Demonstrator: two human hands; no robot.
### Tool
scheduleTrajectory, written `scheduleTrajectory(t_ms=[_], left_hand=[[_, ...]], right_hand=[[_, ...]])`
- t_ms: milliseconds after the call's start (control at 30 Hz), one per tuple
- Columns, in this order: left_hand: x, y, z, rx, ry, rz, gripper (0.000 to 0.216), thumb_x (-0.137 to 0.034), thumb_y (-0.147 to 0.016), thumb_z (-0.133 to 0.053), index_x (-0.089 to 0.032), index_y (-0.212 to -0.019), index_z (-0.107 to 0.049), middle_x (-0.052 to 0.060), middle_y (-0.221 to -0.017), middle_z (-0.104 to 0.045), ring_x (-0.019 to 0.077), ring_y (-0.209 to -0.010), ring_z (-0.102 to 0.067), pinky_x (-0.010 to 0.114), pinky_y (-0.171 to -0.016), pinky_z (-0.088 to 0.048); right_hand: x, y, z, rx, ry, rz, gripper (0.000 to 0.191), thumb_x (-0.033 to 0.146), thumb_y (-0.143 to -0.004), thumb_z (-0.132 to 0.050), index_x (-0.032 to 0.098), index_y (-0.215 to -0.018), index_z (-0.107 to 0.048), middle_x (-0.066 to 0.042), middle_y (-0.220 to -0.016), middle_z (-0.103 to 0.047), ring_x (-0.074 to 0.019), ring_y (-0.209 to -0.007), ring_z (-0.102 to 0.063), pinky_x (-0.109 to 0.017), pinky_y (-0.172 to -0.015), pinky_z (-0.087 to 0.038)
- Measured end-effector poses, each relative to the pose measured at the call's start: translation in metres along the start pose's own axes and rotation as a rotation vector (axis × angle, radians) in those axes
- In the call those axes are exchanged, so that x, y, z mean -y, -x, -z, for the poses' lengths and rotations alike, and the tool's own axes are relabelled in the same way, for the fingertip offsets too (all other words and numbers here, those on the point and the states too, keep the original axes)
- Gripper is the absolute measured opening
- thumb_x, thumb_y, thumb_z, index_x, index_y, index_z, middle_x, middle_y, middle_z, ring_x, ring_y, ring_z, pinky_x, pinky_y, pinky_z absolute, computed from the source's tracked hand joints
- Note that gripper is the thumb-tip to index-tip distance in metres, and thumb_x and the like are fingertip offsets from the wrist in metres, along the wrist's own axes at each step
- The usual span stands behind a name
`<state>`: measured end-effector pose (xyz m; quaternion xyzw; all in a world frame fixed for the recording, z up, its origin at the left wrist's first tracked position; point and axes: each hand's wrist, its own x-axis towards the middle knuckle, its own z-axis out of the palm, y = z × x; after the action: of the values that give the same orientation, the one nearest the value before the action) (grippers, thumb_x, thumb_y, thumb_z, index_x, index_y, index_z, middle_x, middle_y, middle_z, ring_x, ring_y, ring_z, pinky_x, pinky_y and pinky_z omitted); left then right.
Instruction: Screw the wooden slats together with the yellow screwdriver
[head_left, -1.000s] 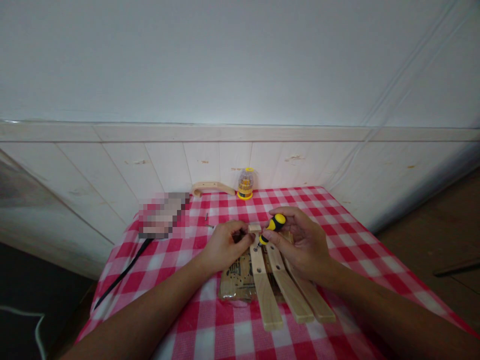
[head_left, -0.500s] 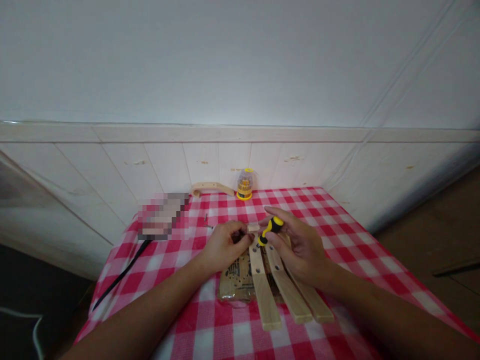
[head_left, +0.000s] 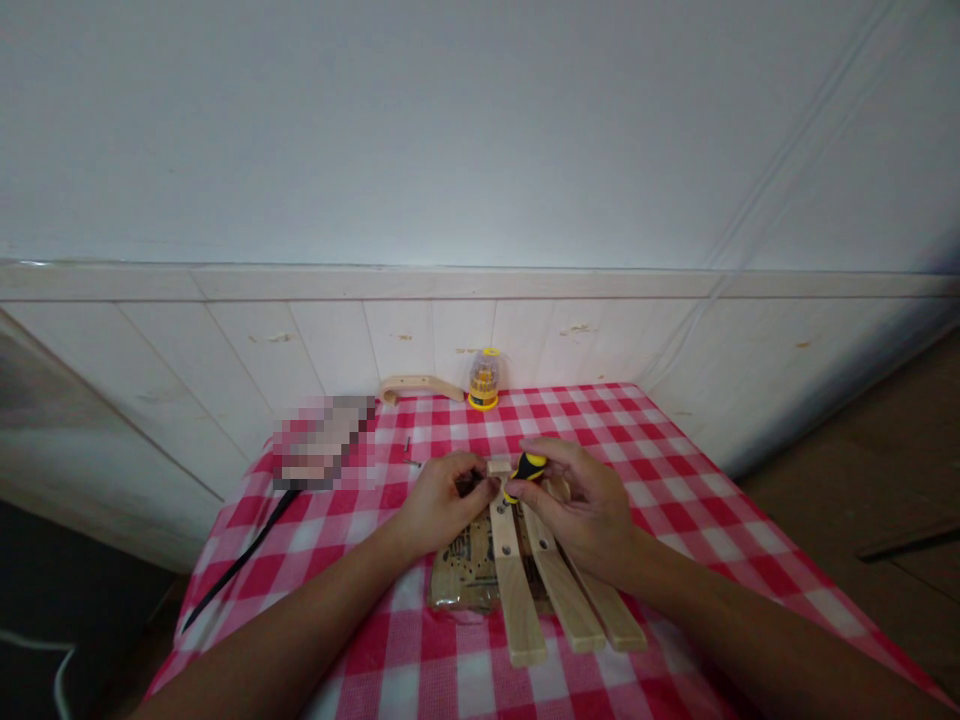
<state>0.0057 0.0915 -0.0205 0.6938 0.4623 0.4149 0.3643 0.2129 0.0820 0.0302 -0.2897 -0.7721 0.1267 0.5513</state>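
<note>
My right hand [head_left: 592, 515] has its fingers closed on a short yellow-and-black screwdriver [head_left: 531, 467]. The tool leans over a screw hole at the upper part of the leftmost curved wooden piece [head_left: 517, 600]; its tip is hard to make out. With thumb and fingers my left hand [head_left: 442, 505] pinches the far end of that same piece. Two similar wooden pieces, one a middle piece [head_left: 566, 600] and one a right piece [head_left: 619, 615], lie beside it, partly under my right hand. Beneath their far ends is a taped brown cardboard pack [head_left: 461, 580] with dark print.
A clear-and-yellow bit container [head_left: 484, 382] stands at the table's back edge beside another curved wooden piece [head_left: 420, 383]. Small screws [head_left: 409, 450] lie left of my hands. A blurred-out object with a black cable [head_left: 247, 550] sits at left on the checked tablecloth [head_left: 382, 650].
My right hand's fingers have come together around the screwdriver handle, which was loosely held with fingers spread. The handle now leans lower. My left hand keeps its grip; the view has shifted slightly.
</note>
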Motion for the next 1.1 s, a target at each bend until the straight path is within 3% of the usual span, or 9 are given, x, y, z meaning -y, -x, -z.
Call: scheduleTrajectory(t_ms=[300,467,767,967,1100], left_hand=[[-0.001,0.000,-0.003,-0.010,0.018,-0.001,0.024,-0.038,-0.092,-0.065,-0.018,-0.081,-0.072,0.004,-0.075,-0.072,0.0184,-0.069,-0.064,0.026,-0.062,-0.044],[-0.004,-0.001,-0.003,0.000,0.022,-0.008,0.023,-0.037,-0.092,-0.063,-0.018,-0.084,-0.074,0.005,-0.080,-0.075,0.0197,-0.073,-0.067,0.027,-0.067,-0.047],[-0.006,0.001,-0.003,-0.025,-0.042,-0.011,0.020,-0.032,-0.092,-0.064,-0.017,-0.086,-0.076,0.005,-0.081,-0.077,0.0197,-0.073,-0.067,0.027,-0.067,-0.047],[-0.008,0.003,-0.001,-0.013,-0.015,-0.017,0.018,-0.029,-0.094,-0.064,-0.019,-0.090,-0.077,0.007,-0.091,-0.080,0.0211,-0.081,-0.072,0.029,-0.075,-0.052],[-0.010,0.004,0.000,-0.007,-0.019,-0.026,0.016,-0.026,-0.094,-0.064,-0.019,-0.092,-0.078,0.008,-0.095,-0.081,0.0222,-0.085,-0.073,0.030,-0.078,-0.054]], right_hand=[[-0.002,0.000,0.000,-0.022,-0.050,0.020,0.022,0.027,-0.095,-0.083,0.027,-0.115,-0.073,-0.002,-0.087,-0.080,-0.0186,-0.071,-0.077,-0.028,-0.065,-0.064],[-0.001,0.002,0.000,0.006,-0.074,-0.052,0.017,0.029,-0.096,-0.082,0.027,-0.108,-0.071,-0.002,-0.084,-0.076,-0.0192,-0.069,-0.075,-0.029,-0.063,-0.063],[-0.006,-0.001,0.004,0.044,-0.095,-0.026,0.025,0.017,-0.094,-0.081,0.029,-0.114,-0.072,-0.002,-0.090,-0.078,-0.0190,-0.076,-0.076,-0.029,-0.070,-0.064],[-0.002,0.002,0.012,0.181,-0.118,-0.023,0.047,0.012,-0.100,-0.064,0.026,-0.144,-0.064,-0.012,-0.119,-0.081,-0.0243,-0.102,-0.082,-0.034,-0.084,-0.068],[-0.001,0.005,0.015,0.176,-0.017,-0.055,0.052,0.011,-0.099,-0.065,0.027,-0.149,-0.062,-0.011,-0.120,-0.083,-0.0234,-0.099,-0.083,-0.034,-0.086,-0.069]])
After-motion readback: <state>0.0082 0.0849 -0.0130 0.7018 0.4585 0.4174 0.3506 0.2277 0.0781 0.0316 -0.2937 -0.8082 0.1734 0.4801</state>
